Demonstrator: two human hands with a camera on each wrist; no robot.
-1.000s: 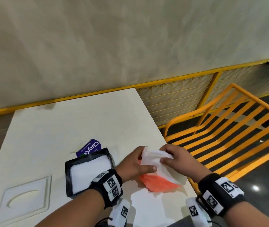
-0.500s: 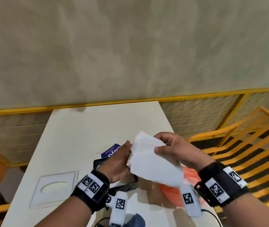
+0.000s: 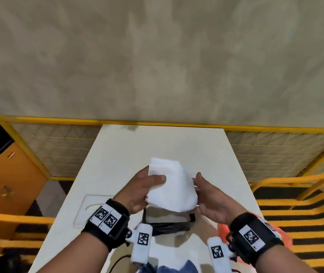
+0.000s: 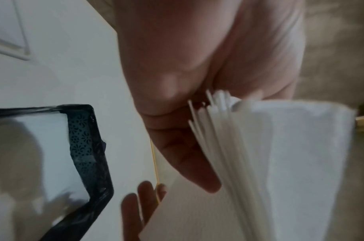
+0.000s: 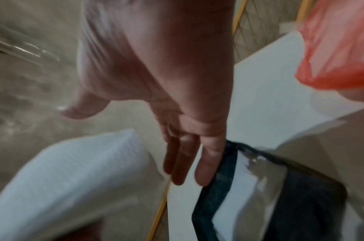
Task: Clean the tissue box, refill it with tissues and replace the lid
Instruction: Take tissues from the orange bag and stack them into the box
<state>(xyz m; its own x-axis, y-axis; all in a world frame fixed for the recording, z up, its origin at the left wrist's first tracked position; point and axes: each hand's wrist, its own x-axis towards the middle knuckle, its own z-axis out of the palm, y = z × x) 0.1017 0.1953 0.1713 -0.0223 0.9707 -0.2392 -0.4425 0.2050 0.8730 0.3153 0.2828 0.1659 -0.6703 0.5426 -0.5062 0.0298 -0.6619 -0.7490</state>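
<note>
A thick stack of white tissues [image 3: 172, 189] hangs just above the black tissue box [image 3: 167, 220], which stands on the white table [image 3: 157, 146] with a white layer inside. My left hand [image 3: 153, 180] grips the stack's left side, thumb on top. In the left wrist view the stack [image 4: 280, 154] fans out beside the thumb, with the box [image 4: 88, 146] below left. My right hand [image 3: 202, 191] is at the stack's right edge with its fingers [image 5: 183, 163] straight, holding nothing. The white lid [image 3: 90, 205] with its slot lies flat left of the box.
An orange plastic bag [image 3: 223, 229] lies near the table's right edge, also in the right wrist view as the bag [image 5: 337, 48]. A yellow railing [image 3: 275, 184] stands to the right, and a yellow-framed mesh partition [image 3: 265, 150] and a wall lie behind the table.
The tissue stack has come out of the orange bag and moved left to hang over the black box. My right hand's pinch on it has loosened to straight fingers.
</note>
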